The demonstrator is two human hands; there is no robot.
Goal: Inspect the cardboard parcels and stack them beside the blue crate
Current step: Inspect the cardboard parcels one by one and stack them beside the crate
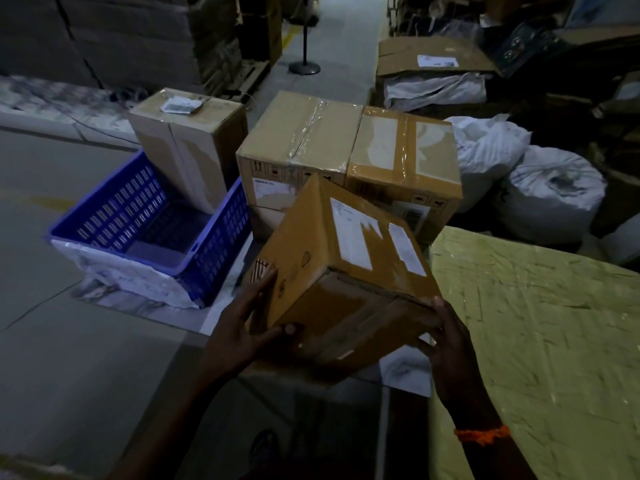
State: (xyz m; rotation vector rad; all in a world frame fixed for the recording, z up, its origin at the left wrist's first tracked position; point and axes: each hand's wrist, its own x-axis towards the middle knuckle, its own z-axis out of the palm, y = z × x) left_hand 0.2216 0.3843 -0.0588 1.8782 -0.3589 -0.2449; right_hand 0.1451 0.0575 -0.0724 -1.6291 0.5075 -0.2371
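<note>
Cardboard parcel (343,268) is tilting at lower centre because you are clamping it between left hand (247,323) and right hand (446,344), inspecting labels; blue crate (152,230) is waiting left.

This is looking like a dim warehouse or parcel-sorting floor. Tall stacks of flattened cardboard (104,39) are rising at the back left, with a wooden pallet (251,77) showing under one stack. A bare concrete aisle (339,36) is running away between the stacks, and a post on a round base (304,65) is standing in it. Taped cardboard parcels (349,147) bearing shipping labels are sitting beside a blue crate (152,230), while white sacks (547,195) and an opened carton (429,58) are piling up on the right.
</note>
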